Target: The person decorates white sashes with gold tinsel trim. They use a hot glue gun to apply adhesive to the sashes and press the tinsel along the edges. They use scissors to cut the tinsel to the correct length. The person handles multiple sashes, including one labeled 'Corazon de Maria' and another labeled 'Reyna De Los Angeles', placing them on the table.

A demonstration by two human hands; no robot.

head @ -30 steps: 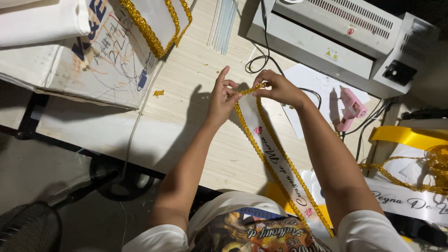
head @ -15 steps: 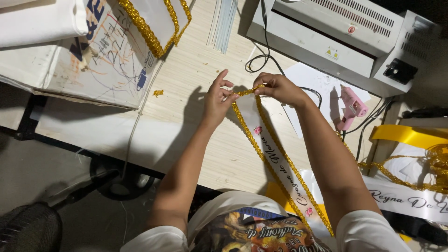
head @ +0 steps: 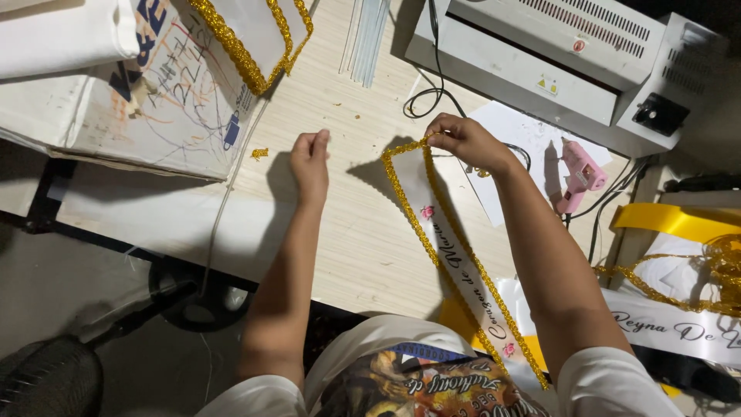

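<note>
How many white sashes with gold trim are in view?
3: one sash on the table, its end pinched by the right hand; one at top left; one at the right edge. More may lie out of view.

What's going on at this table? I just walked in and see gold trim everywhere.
A person is working on a white sash edged with gold trim, laid on the wooden table. The right hand pinches the sash's far end; the left hand is off it, loosely closed. A pink glue gun lies to the right.
</note>
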